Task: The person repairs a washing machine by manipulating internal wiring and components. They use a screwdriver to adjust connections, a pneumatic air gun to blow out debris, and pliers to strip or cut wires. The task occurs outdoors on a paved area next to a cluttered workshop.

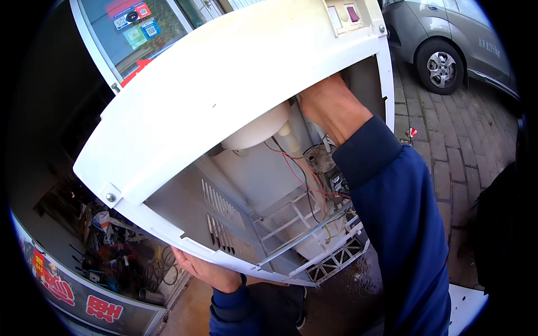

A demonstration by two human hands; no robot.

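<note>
A white appliance cabinet, which looks like a water dispenser, stands tilted before me with one side open. My right hand reaches in under its curved top, and the fingers are hidden inside. Close to that hand are a rounded white tank and a pale pipe stub. Red and black wires hang below them, beside a round metal part. My left hand holds the cabinet by its lower left edge, its fingertips partly hidden by the panel.
Tools, cables and clutter fill the dark space at left, above a sign panel. A glass door stands behind the cabinet. On the brick paving at right a grey car is parked. A white panel lies at lower right.
</note>
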